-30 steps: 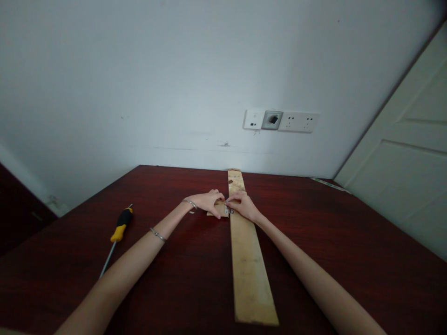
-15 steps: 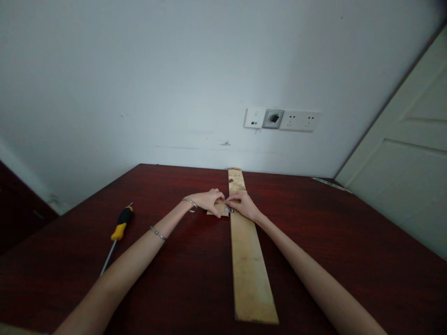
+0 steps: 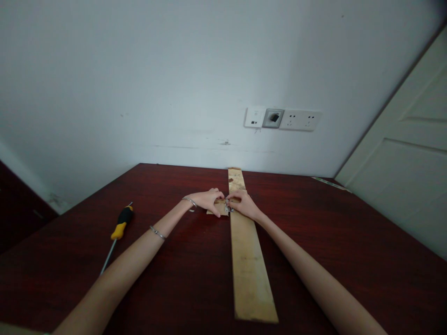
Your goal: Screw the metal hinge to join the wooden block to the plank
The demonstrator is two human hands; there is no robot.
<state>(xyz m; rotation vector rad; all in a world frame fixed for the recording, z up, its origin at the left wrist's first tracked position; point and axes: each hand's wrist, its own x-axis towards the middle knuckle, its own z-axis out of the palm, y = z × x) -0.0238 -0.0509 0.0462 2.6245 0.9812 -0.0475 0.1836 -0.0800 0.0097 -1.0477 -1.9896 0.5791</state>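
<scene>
The long plank [image 3: 248, 260] lies flat with its long axis running straight away from the person. At its left edge, in the far part, the left hand [image 3: 208, 200] clamps a small wooden piece [image 3: 211, 212] against this edge. The right hand [image 3: 243, 205] rests on the plank, fingertips pinched on a metal fitting [image 3: 228, 208] at the joint. A screwdriver [image 3: 119, 226] lies well left of the plank, nearer the left arm.
</scene>
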